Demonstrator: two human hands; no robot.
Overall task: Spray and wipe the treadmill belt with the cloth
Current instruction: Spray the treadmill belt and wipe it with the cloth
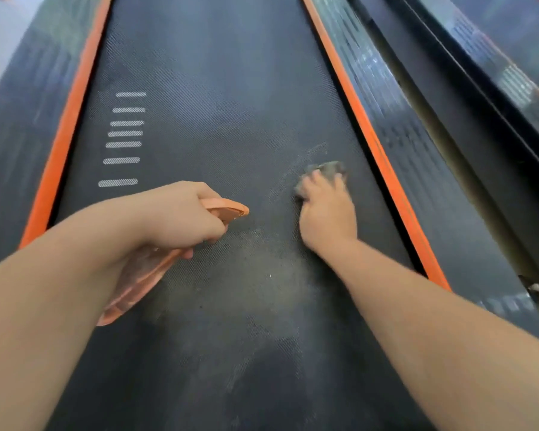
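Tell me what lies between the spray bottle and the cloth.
Head view: only belt with pale smears lies between the spray bottle and the cloth; no object.

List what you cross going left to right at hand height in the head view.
Left orange strip → white stripe marks → left hand gripping the spray bottle → right hand holding the cloth → right orange strip → ribbed side rail.
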